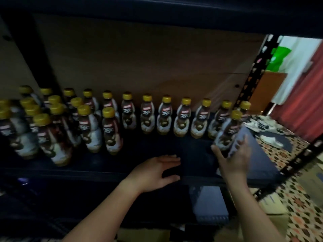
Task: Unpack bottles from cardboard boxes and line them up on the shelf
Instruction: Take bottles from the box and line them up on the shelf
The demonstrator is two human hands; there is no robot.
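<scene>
My right hand [233, 158] grips a brown bottle [227, 133] with a yellow cap, tilted, low over the right end of the dark shelf [157, 145], just in front of the back row of bottles [164, 116]. My left hand [155, 172] hovers flat and relaxed above the shelf's front edge, holding nothing. More bottles [52, 126] crowd several rows deep at the left. A patterned floor [300, 198] shows at the right, blurred.
</scene>
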